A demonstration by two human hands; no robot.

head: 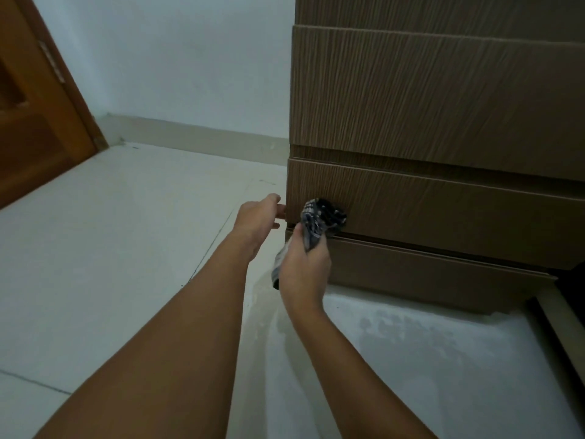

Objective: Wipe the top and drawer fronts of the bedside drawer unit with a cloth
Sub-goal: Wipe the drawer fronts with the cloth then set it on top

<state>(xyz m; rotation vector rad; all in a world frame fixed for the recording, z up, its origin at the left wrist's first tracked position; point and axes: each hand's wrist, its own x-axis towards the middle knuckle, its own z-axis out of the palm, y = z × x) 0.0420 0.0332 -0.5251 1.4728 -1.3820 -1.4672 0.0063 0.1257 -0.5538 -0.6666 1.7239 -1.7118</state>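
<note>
- The right hand (304, 267) holds a dark patterned cloth (323, 216), its fingers curled tightly round the bunched middle.
- The wad above them presses on the middle drawer front (443, 207), near its left end.
- The left hand (258, 214) reaches that drawer's left corner with fingers bent; whether they grip cannot be told.
- The drawer unit (443, 90) stands on the pale floor (126, 248), with a wooden door (34, 122) well apart.

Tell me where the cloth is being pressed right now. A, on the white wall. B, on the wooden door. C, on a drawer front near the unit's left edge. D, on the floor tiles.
C: the right hand grips the dark patterned cloth and bunches it against the drawer front just above the lowest one, close to the unit's left edge.
</note>
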